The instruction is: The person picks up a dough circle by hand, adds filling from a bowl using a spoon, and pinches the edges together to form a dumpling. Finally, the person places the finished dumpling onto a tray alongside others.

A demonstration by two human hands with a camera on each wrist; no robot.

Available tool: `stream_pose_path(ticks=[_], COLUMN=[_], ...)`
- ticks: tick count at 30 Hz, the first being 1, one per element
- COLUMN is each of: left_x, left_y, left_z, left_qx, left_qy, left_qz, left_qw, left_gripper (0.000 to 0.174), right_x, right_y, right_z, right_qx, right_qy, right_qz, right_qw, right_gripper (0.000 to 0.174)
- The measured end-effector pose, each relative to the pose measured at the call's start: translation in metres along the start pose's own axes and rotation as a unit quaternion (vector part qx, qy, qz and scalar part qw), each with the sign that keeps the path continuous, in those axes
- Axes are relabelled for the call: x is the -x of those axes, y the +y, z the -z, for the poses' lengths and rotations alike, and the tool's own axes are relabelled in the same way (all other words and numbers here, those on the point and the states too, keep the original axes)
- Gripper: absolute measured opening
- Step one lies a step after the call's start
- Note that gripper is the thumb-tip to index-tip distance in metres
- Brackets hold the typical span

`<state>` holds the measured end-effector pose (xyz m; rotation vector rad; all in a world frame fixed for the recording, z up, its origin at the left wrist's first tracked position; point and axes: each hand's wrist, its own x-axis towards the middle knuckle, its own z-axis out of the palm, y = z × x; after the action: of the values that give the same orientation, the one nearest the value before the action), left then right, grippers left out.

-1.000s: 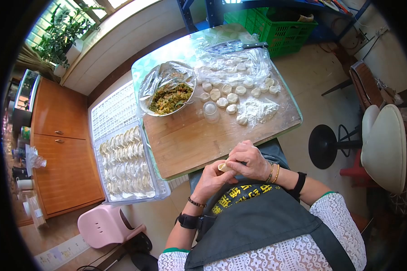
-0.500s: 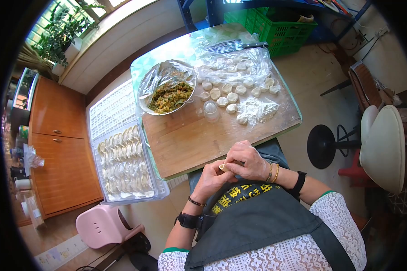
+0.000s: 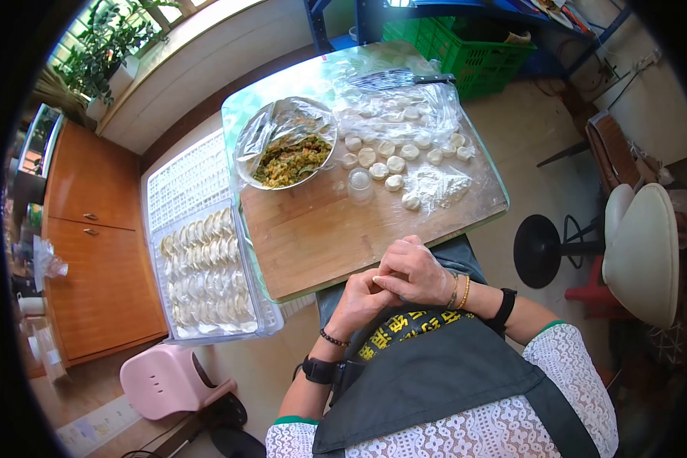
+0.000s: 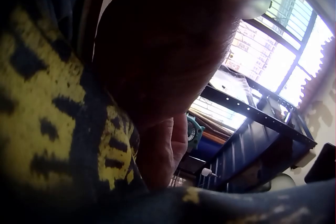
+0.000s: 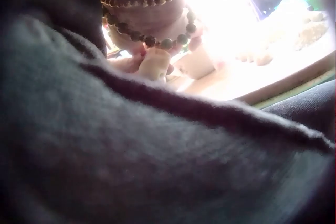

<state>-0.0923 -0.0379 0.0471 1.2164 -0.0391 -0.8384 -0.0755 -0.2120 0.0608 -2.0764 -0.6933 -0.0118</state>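
Both hands meet in front of the apron, just off the near edge of the wooden board. My left hand and right hand pinch a small folded dumpling between their fingers. In the head view the fingers almost fully cover it. The right wrist view shows a bit of its pale dough beyond the beaded bracelets. The left wrist view holds mostly the dark, shaded left hand beside yellow-printed apron cloth.
A bowl of chopped filling, partly under plastic film, stands on the board. Near it are a small clear jar, flattened dough pieces, flour and a cleaver. A tray of dumplings lies left, above a pink stool.
The right hand's fingers have closed further over the dumpling, which showed at the fingertips earlier and is now nearly hidden. The head view has shifted slightly.
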Motion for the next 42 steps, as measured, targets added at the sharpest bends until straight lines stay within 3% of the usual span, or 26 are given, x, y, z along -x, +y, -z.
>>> stream_pose_path(ticks=[4, 7, 13, 16, 19, 22, 26, 31, 35, 38, 39, 42], left_x=[0.001, 0.002, 0.003, 0.007, 0.012, 0.015, 0.014, 0.015, 0.026, 0.034, 0.037, 0.042], left_y=[0.003, 0.003, -0.001, -0.002, 0.007, 0.004, 0.007, 0.001, 0.005, 0.010, 0.011, 0.011], left_z=[-0.002, 0.001, 0.001, 0.002, 0.003, 0.006, 0.001, 0.006, 0.007, 0.012, 0.013, 0.018], left_qx=[-0.079, -0.101, -0.023, -0.005, 0.039, 0.052, 0.035, 0.003, 0.067, 0.083, 0.082, 0.048], left_qy=[0.001, -0.008, -0.009, 0.001, 0.019, 0.026, 0.014, -0.003, 0.049, 0.064, 0.068, 0.082], left_qz=[-0.057, -0.045, -0.044, -0.026, -0.004, -0.031, -0.047, -0.054, -0.071, -0.101, -0.110, -0.134], left_qw=[0.995, 0.994, 0.999, 1.000, 0.999, 0.998, 0.998, 0.999, 0.994, 0.989, 0.988, 0.986], left_gripper=[0.028, 0.032, 0.034, 0.030, 0.028, 0.028, 0.030, 0.032, 0.032, 0.034, 0.035, 0.036], right_x=[-0.005, -0.008, -0.005, -0.005, -0.001, 0.004, 0.000, -0.003, -0.004, 0.008, 0.012, 0.017], right_y=[-0.014, -0.015, -0.007, -0.009, -0.009, -0.004, -0.010, -0.012, -0.014, -0.009, -0.010, -0.013], right_z=[0.005, 0.008, -0.002, -0.001, 0.006, 0.017, 0.017, 0.006, 0.007, 0.020, 0.025, 0.027], right_qx=[-0.004, 0.002, 0.028, -0.036, -0.124, -0.040, 0.026, 0.047, 0.004, 0.034, 0.000, -0.007], right_qy=[0.027, -0.006, -0.050, -0.039, -0.001, -0.027, 0.004, -0.009, 0.098, 0.039, -0.034, -0.063], right_qz=[-0.043, 0.000, 0.020, 0.028, -0.079, -0.071, 0.027, 0.077, 0.037, 0.007, -0.050, -0.051], right_qw=[0.999, 1.000, 0.998, 0.998, 0.989, 0.996, 0.999, 0.996, 0.994, 0.999, 0.998, 0.997], right_gripper=[0.019, 0.017, 0.018, 0.019, 0.029, 0.034, 0.022, 0.020, 0.031, 0.039, 0.041, 0.039])
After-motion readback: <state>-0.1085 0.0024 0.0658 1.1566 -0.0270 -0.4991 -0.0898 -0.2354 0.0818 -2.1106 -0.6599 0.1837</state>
